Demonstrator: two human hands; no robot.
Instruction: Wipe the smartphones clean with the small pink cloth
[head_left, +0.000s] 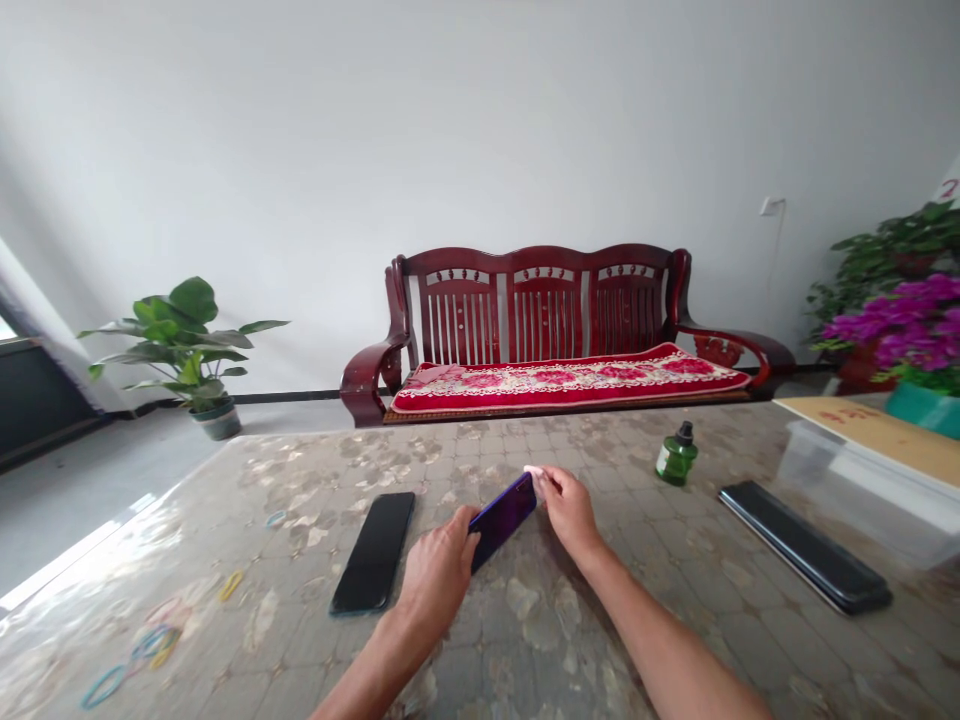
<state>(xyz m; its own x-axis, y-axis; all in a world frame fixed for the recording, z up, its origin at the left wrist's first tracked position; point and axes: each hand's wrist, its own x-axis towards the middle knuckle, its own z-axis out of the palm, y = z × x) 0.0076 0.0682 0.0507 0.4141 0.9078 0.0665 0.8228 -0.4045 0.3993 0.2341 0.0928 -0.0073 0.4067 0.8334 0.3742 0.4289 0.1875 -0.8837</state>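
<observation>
My left hand (442,560) is closed around the lower end of a smartphone (501,522) with a glossy purple-blue back, held tilted above the table. At the phone's upper right corner, my right hand (568,508) pinches a small white tissue (534,472) against its edge. Most of the tissue is hidden by the fingers. A second smartphone (373,553), dark-screened, lies flat on the table just left of my left hand.
The table (300,660) has a patterned cover. Colored rubber bands (106,688) lie at left. On the right are a green bottle (677,458), a black case (806,545) and a clear plastic box (862,490). A wooden bench (540,320) stands beyond.
</observation>
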